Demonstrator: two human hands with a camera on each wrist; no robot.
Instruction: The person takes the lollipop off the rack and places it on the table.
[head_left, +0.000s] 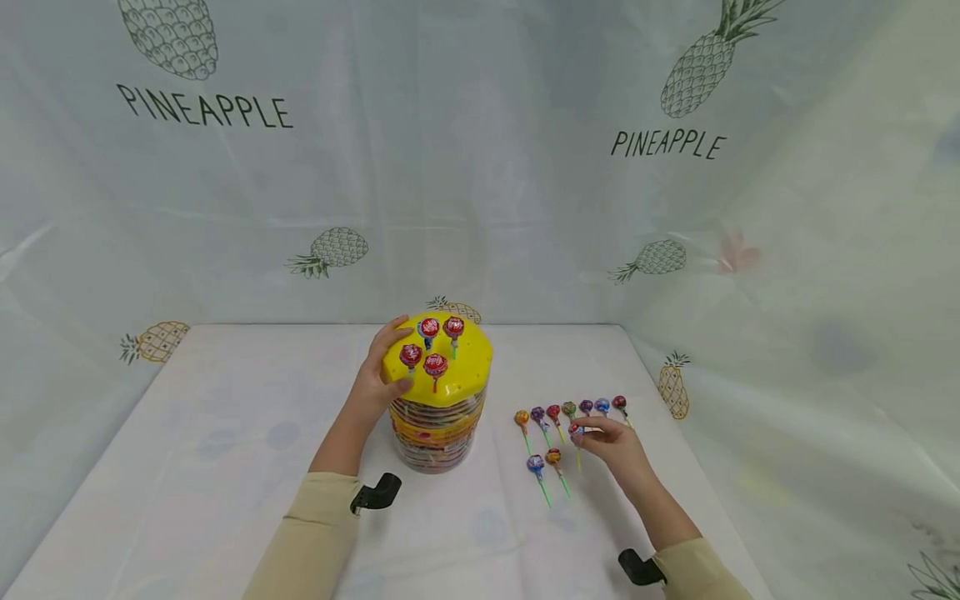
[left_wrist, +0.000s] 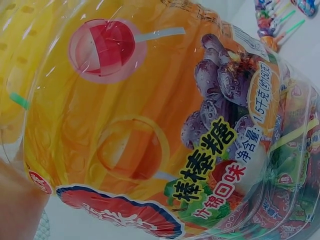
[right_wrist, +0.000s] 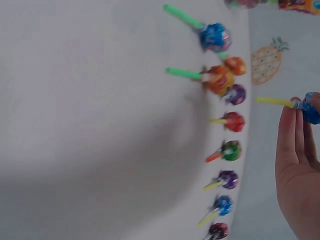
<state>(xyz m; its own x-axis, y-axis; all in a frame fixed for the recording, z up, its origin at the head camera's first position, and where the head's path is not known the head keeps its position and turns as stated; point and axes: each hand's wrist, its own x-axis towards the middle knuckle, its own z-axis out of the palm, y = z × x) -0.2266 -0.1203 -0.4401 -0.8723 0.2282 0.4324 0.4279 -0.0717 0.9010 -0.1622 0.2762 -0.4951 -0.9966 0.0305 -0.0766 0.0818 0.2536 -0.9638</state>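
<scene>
A clear plastic candy jar (head_left: 433, 437) with an orange label (left_wrist: 125, 110) stands on the table under a yellow lid (head_left: 467, 379). Several lollipops with red wrappers, such as one lollipop (head_left: 435, 365) near the front, stick up out of the lid. My left hand (head_left: 370, 382) grips the lid's left side, thumb in front and fingers behind. To the right of the jar, my right hand (head_left: 619, 451) pinches a blue-wrapped lollipop (right_wrist: 310, 111) by its head, its yellow stick pointing away from the fingers. The hand is above the lollipops on the table.
Beyond the right hand lies a row of lollipops in mixed colours, an orange lollipop (head_left: 522, 417) at its left end. Closer in are a blue lollipop (head_left: 536, 464) and an orange-brown lollipop (head_left: 553, 457) with green sticks. A pineapple-print curtain (head_left: 480, 167) hangs behind the white table (head_left: 247, 400).
</scene>
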